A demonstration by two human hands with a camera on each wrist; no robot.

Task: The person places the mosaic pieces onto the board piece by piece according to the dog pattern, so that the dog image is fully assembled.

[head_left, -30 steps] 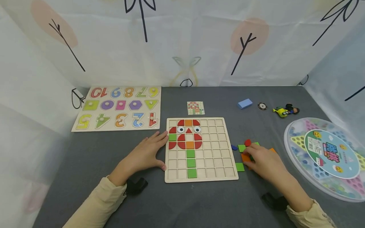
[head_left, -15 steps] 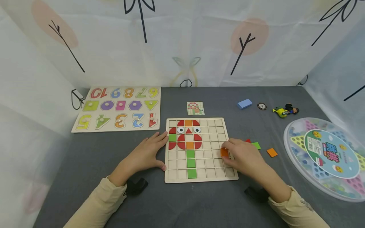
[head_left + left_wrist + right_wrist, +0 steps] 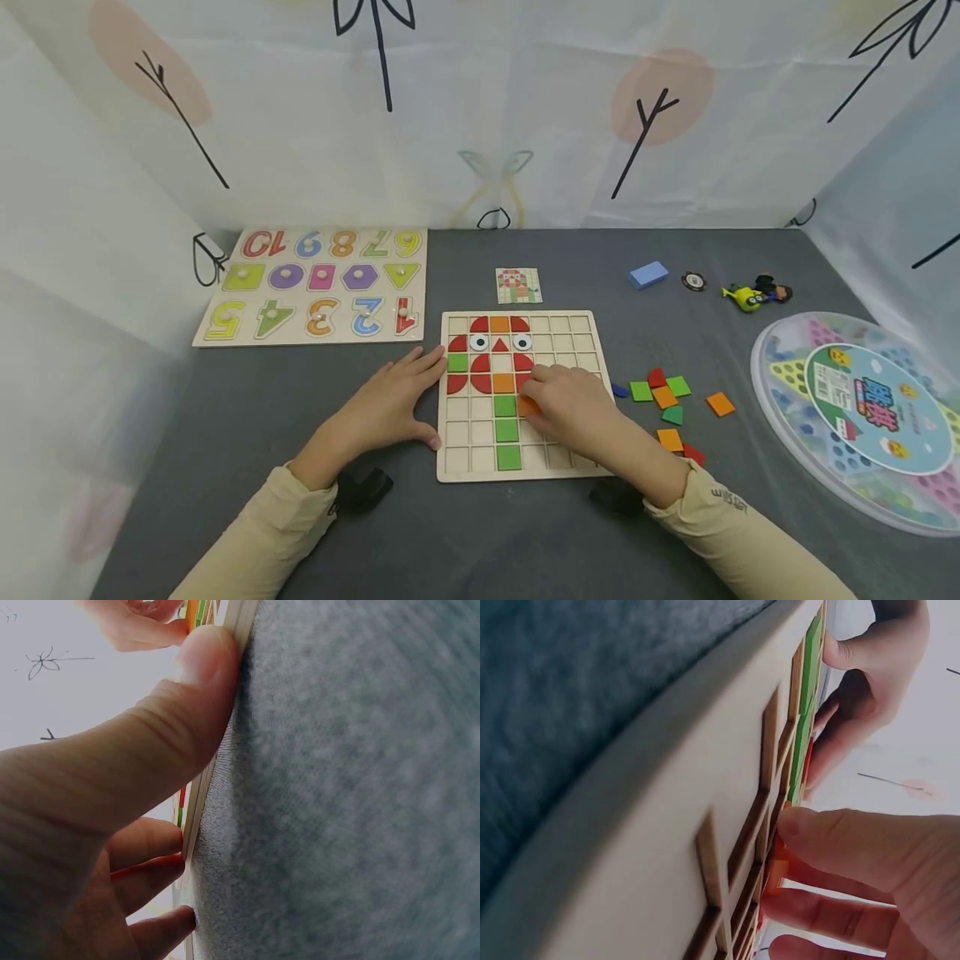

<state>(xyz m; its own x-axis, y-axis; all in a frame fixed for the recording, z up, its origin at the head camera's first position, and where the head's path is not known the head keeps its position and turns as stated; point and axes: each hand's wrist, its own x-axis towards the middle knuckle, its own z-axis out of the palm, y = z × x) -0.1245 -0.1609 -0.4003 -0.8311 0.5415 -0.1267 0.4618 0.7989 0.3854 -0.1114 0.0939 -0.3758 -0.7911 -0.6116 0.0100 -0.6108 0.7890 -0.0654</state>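
Observation:
A wooden grid board [image 3: 459, 435] lies on the dark tabletop with red, green, orange and eye-printed tiles set in its cells. My left hand [image 3: 378, 404] holds its fingertips and thumb against the board's left edge; in the left wrist view the thumb [image 3: 199, 667] presses on that edge. Over the middle of the board, my right hand [image 3: 577, 408] pinches an orange tile [image 3: 528, 406] just right of the column of green tiles [image 3: 506, 431]. In the right wrist view the orange tile [image 3: 778, 871] sits between thumb and fingers, low over the cells.
Loose tiles [image 3: 664, 397] lie right of the board. Behind it is a small picture card [image 3: 518, 286]. A number puzzle board [image 3: 307, 287] stands back left. At right are a blue block [image 3: 648, 275], a round token [image 3: 693, 282], toy figures [image 3: 756, 293] and a clear round case [image 3: 780, 467].
My right hand has moved left from the loose tiles to the middle of the board, bringing the orange tile. My left hand has stayed at the board's left edge.

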